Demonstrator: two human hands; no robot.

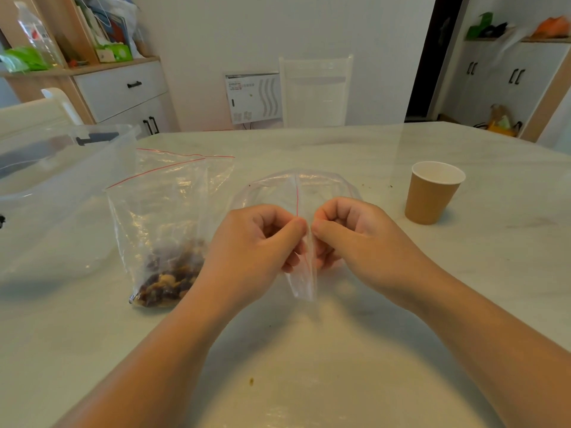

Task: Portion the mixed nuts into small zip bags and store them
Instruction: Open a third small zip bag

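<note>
Zip bag (pixel 301 273), empty, we pinch at its mouth with left hand (pixel 256 245) and right hand (pixel 349 239), likely to open it; nuts (pixel 170 273) wait beside.

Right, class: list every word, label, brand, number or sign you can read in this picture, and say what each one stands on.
No text here can be read.
White wall box: a red and grey label at its top, too small and blurred to read.
Green packs on the shelf: print too blurred to read.
Paper cup: plain, no print visible.
Zip bags, the empty one in both hands and the nut bag: only red seal lines, no text.
</note>
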